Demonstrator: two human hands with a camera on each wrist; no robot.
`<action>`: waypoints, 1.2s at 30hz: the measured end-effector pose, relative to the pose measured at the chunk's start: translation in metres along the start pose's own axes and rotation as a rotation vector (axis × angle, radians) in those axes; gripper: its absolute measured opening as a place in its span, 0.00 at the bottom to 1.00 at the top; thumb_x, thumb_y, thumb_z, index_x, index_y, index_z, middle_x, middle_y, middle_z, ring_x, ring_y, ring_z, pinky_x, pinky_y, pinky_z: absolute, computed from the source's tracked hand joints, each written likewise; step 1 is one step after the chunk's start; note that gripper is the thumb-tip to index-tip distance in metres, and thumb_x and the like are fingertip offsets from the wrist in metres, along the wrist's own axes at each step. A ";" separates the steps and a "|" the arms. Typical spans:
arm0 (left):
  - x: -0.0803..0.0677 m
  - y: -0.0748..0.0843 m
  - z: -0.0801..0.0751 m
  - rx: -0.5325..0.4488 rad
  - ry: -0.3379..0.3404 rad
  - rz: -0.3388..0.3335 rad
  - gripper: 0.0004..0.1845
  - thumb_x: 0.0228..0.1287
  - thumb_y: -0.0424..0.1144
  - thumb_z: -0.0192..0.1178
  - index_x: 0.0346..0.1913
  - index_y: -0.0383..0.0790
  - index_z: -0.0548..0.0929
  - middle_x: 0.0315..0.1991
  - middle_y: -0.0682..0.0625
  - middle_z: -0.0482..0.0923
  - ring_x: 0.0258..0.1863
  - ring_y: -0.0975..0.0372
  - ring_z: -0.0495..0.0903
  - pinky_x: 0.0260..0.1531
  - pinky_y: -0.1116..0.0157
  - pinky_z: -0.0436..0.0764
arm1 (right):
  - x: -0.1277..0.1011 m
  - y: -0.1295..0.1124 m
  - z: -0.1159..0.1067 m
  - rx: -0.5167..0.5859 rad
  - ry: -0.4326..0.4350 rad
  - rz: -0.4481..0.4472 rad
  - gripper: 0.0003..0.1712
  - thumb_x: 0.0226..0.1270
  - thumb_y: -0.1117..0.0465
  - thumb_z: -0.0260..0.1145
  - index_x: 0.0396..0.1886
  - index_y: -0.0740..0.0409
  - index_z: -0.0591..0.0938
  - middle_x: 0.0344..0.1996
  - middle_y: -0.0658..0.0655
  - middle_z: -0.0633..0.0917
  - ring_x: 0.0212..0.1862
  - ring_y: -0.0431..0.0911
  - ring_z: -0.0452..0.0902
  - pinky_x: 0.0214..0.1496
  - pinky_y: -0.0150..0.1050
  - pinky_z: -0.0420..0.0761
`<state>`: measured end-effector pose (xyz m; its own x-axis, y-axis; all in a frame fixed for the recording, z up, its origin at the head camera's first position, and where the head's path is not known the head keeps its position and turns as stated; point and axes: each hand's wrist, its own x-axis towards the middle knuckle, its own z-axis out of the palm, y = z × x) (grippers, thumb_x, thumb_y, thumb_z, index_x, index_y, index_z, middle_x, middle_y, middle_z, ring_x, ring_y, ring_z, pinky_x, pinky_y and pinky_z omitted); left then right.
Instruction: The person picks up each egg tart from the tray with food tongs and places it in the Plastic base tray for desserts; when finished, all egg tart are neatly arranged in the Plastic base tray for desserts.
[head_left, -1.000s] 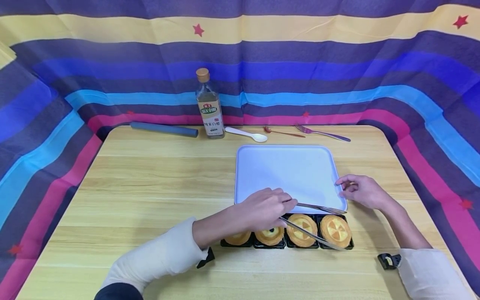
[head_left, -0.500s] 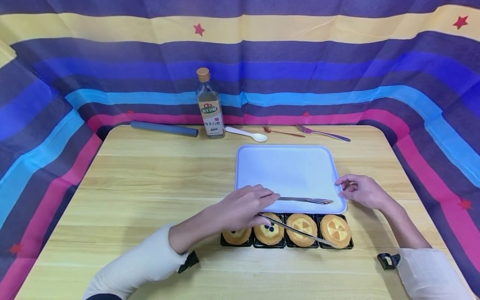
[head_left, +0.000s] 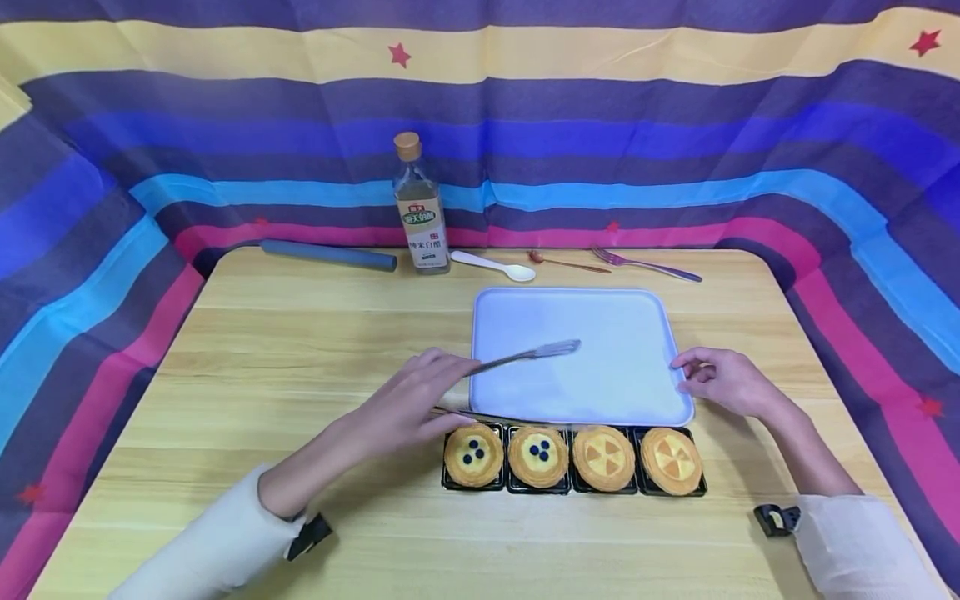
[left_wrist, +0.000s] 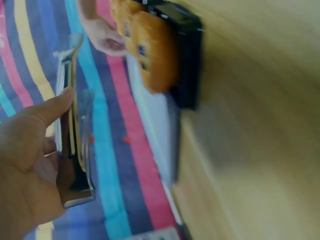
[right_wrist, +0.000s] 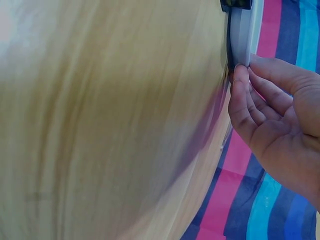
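Observation:
My left hand grips metal tongs, thumb on one arm and fingers on the other. The tongs' arms are spread with nothing between them, above the left part of a pale rectangular tray. In the left wrist view the tongs are slightly blurred. My right hand pinches the tray's right rim between thumb and fingers. Along the tray's near side stand several egg tarts in black plastic holders: blueberry-topped tarts on the left, tarts with orange wedge toppings on the right.
At the table's far edge lie a grey-blue rod, a white spoon, a thin reddish-brown stick with a round end and a purple fork. A vinegar bottle stands among them. A striped cloth encloses the table.
My left hand has moved left with the tongs, away from the right-hand tarts, and the tongs' arms have swung up over the tray. The blueberry tarts are uncovered. My right hand stays put.

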<state>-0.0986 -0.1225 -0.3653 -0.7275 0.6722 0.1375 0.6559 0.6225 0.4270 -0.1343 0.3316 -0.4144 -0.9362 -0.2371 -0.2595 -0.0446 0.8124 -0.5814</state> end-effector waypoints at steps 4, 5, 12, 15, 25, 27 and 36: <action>-0.016 -0.017 0.001 -0.050 0.061 -0.126 0.39 0.59 0.50 0.64 0.71 0.45 0.62 0.62 0.49 0.72 0.59 0.57 0.70 0.58 0.51 0.76 | -0.001 0.001 0.000 -0.003 0.004 -0.001 0.18 0.58 0.64 0.67 0.49 0.63 0.80 0.38 0.60 0.82 0.35 0.40 0.78 0.31 0.29 0.77; -0.021 -0.022 0.001 -0.053 0.076 -0.158 0.39 0.60 0.50 0.63 0.71 0.45 0.60 0.62 0.48 0.72 0.59 0.56 0.69 0.58 0.49 0.75 | -0.001 0.001 0.000 -0.004 0.006 -0.002 0.18 0.58 0.64 0.67 0.49 0.63 0.80 0.38 0.60 0.82 0.35 0.40 0.78 0.31 0.29 0.77; -0.047 -0.057 0.010 0.041 0.226 -0.345 0.39 0.66 0.49 0.58 0.71 0.31 0.56 0.57 0.35 0.68 0.47 0.49 0.72 0.43 0.48 0.81 | -0.002 0.001 0.000 -0.006 0.010 -0.011 0.17 0.58 0.64 0.67 0.48 0.63 0.80 0.38 0.59 0.82 0.34 0.39 0.78 0.31 0.29 0.77; -0.055 -0.067 0.015 0.099 0.251 -0.435 0.40 0.68 0.51 0.54 0.70 0.26 0.54 0.53 0.33 0.68 0.37 0.51 0.72 0.30 0.56 0.81 | -0.002 0.002 0.000 -0.005 0.008 -0.010 0.17 0.58 0.64 0.67 0.48 0.63 0.80 0.37 0.59 0.83 0.34 0.39 0.78 0.31 0.29 0.77; -0.068 -0.078 0.026 0.101 0.131 -0.738 0.45 0.73 0.55 0.40 0.71 0.22 0.35 0.45 0.31 0.59 0.19 0.58 0.66 0.08 0.71 0.66 | -0.002 0.002 0.002 0.016 0.003 -0.006 0.18 0.58 0.64 0.68 0.49 0.64 0.80 0.38 0.59 0.82 0.33 0.37 0.78 0.30 0.29 0.77; -0.069 -0.078 0.027 0.085 0.103 -0.773 0.44 0.72 0.52 0.39 0.70 0.21 0.32 0.43 0.32 0.58 0.17 0.59 0.65 0.07 0.70 0.66 | -0.002 0.002 0.002 0.020 0.005 -0.010 0.18 0.58 0.64 0.68 0.48 0.65 0.80 0.37 0.59 0.82 0.33 0.36 0.78 0.30 0.29 0.77; -0.070 -0.076 0.031 0.051 0.039 -0.759 0.42 0.72 0.47 0.37 0.67 0.13 0.32 0.45 0.28 0.55 0.13 0.62 0.63 0.05 0.72 0.63 | -0.001 0.003 0.002 0.006 0.004 -0.014 0.18 0.58 0.65 0.67 0.48 0.64 0.80 0.37 0.59 0.82 0.33 0.38 0.78 0.30 0.29 0.76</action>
<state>-0.0914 -0.2044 -0.4348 -0.9885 0.0382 -0.1460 -0.0196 0.9267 0.3752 -0.1329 0.3330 -0.4179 -0.9369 -0.2460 -0.2482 -0.0555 0.8060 -0.5893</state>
